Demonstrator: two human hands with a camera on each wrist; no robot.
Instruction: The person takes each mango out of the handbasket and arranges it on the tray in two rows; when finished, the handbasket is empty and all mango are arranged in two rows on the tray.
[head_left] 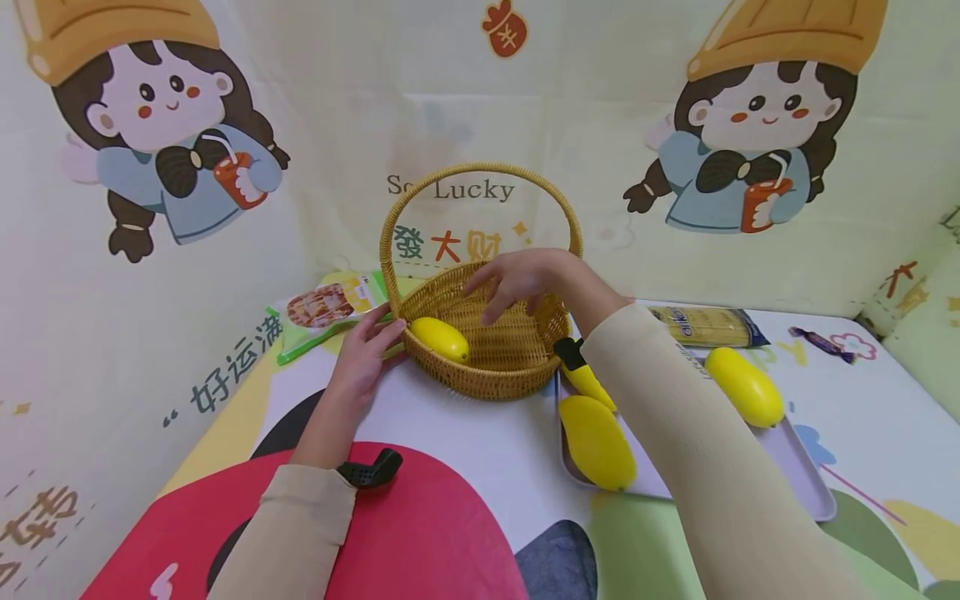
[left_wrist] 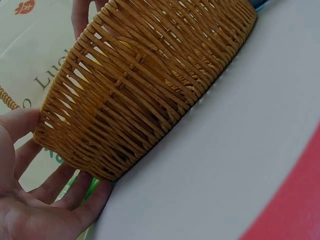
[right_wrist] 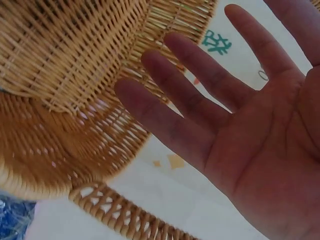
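Note:
A wicker basket [head_left: 491,383] with a tall arched handle stands on the table. Inside it, at the left, lies a smooth yellow oval fruit [head_left: 440,338]. My left hand [head_left: 362,354] holds the basket's left end, thumb at the rim and fingers along the outer wall; the left wrist view shows this hand [left_wrist: 45,200] against the woven side [left_wrist: 125,95]. Above the basket's inside hovers my right hand [head_left: 517,279], palm down with fingers spread. In the right wrist view its palm [right_wrist: 265,135] and straight fingers hold nothing, with the basket weave [right_wrist: 75,55] beyond.
Right of the basket, a pale tray [head_left: 813,487] carries a yellow mango-shaped fruit [head_left: 597,443] and a yellow oval one [head_left: 745,387]; my right sleeve covers part. Behind are a noodle packet [head_left: 705,326] and wrapped candy [head_left: 825,343]. A green food packet [head_left: 322,312] lies left.

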